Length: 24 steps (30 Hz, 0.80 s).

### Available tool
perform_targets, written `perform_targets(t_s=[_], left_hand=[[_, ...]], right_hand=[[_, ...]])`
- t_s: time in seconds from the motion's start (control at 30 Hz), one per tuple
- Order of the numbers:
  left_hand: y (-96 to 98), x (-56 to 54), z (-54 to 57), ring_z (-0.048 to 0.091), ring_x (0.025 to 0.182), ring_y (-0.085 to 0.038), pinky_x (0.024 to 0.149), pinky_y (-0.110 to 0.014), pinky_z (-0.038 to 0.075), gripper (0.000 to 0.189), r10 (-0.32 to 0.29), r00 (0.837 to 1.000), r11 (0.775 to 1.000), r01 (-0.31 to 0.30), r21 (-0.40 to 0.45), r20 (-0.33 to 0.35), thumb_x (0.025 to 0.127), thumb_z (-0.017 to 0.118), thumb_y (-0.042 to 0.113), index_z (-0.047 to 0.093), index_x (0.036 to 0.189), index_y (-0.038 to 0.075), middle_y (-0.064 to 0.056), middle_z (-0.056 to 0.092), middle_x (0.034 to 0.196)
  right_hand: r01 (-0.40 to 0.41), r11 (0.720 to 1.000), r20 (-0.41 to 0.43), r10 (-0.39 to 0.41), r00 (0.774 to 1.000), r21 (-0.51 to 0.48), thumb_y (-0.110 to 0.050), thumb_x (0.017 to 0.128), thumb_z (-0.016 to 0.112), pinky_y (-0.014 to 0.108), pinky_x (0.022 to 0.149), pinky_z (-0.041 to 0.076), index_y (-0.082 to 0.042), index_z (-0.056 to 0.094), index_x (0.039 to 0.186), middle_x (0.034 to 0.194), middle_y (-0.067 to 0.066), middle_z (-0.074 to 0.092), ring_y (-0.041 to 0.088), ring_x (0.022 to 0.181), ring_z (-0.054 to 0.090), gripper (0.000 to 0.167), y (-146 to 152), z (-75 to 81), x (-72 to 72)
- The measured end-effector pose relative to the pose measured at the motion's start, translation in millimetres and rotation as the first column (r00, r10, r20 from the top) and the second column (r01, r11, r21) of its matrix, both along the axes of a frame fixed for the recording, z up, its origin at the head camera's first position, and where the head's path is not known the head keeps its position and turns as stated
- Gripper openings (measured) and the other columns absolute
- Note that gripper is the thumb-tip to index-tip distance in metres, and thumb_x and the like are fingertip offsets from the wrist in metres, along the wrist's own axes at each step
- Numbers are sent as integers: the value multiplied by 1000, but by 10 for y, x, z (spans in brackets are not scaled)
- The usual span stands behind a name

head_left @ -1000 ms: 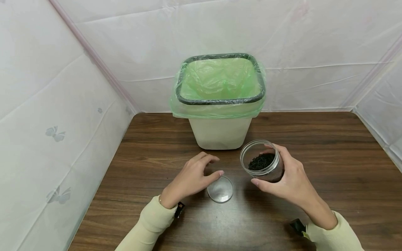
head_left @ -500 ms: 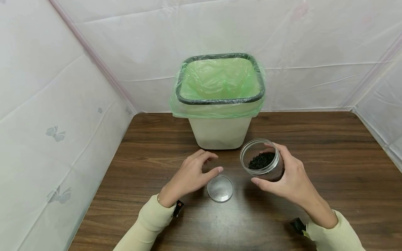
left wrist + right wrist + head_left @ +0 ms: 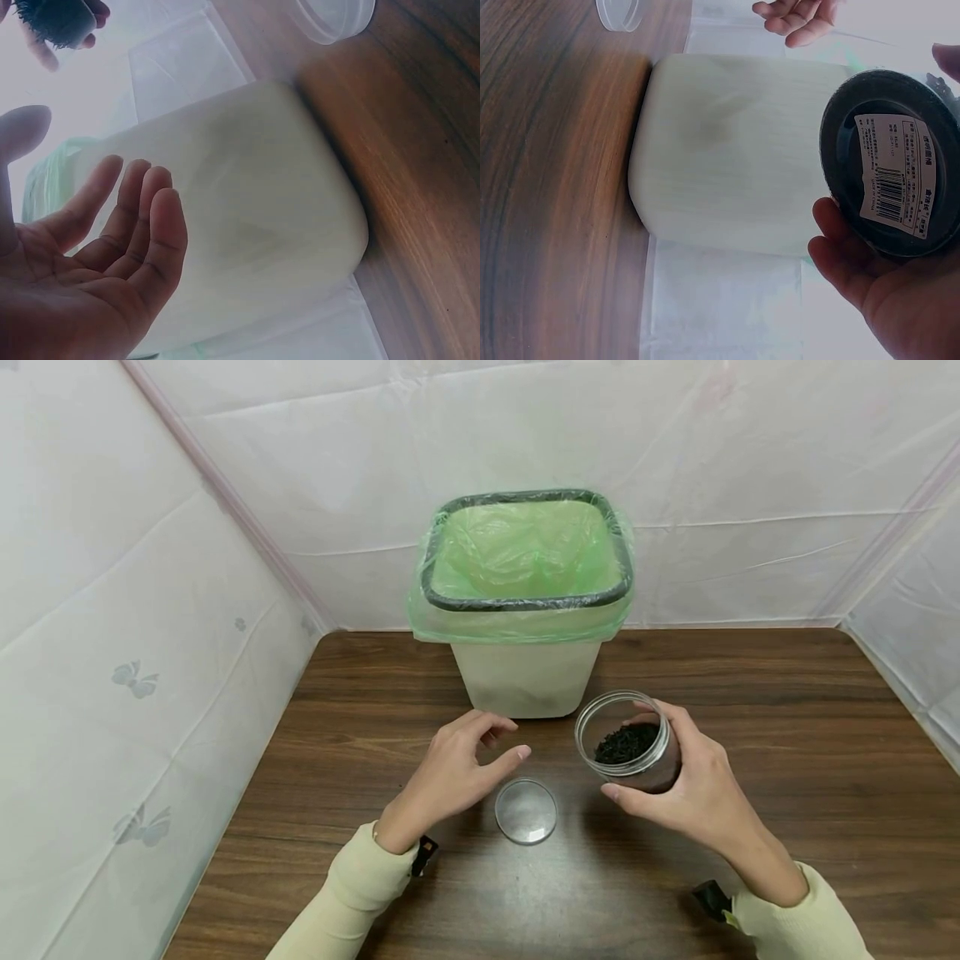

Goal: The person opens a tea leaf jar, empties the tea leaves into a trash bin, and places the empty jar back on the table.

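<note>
In the head view my right hand [image 3: 697, 785] grips a clear jar [image 3: 660, 772] round its side, tilted with the open mouth toward the left. Dark, shredded, leaf-like bits [image 3: 626, 744] lie inside it. The right wrist view shows the jar's base with a printed barcode label [image 3: 896, 176]. My left hand [image 3: 461, 768] hovers over the table, fingers loosely bent and holding nothing. Just right of and below that hand, a round clear lid [image 3: 526, 811] lies flat on the wood, apart from the fingers.
Behind the hands stands a pale bin [image 3: 525, 677] with a dark rim and a green plastic bag [image 3: 517, 627] folded over its edge. White sheeting [image 3: 750, 460] walls in the back and sides of the brown wooden table [image 3: 787, 710].
My left hand has drifted slightly up and left, away from the lid. The jar in my right hand has barely moved.
</note>
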<state>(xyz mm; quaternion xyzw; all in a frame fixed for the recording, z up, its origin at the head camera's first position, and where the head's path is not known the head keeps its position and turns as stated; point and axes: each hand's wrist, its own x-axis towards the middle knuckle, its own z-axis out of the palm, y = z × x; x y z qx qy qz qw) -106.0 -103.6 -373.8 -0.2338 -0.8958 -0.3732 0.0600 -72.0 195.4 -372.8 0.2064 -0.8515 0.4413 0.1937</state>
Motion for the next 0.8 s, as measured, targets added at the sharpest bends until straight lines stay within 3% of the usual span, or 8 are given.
perform_targets(t_s=[0.23, 0.47, 0.8], left_hand=[[0, -4, 33, 60, 89, -12, 76, -37, 53, 30, 16, 999, 1000, -15, 21, -28, 92, 73, 42, 72, 112, 19, 11, 64, 98], [-9, -16, 62, 62, 88, -18, 76, -41, 54, 29, 13, 999, 999, -11, 51, -39, 91, 73, 40, 73, 110, 18, 9, 62, 94], [-33, -31, 124, 62, 81, -18, 71, -35, 54, 24, 12, 998, 995, -5, 101, -67, 91, 75, 35, 72, 106, 17, 9, 61, 90]], right_hand=[[1, 1000, -11, -1, 1000, 3, -16, 55, 99, 13, 89, 41, -16, 51, 143, 112, -3, 68, 6, 101, 62, 100, 6, 10, -9], [-2, 1000, -8, 2, 1000, -5, -15, 55, 99, 13, 90, 41, -13, 51, 143, 113, -2, 68, 6, 101, 62, 101, 4, 22, -11], [11, 1000, -7, -11, 1000, -6, -14, 54, 98, 13, 91, 39, -15, 50, 144, 115, 0, 67, 7, 103, 61, 102, 7, 21, -23]])
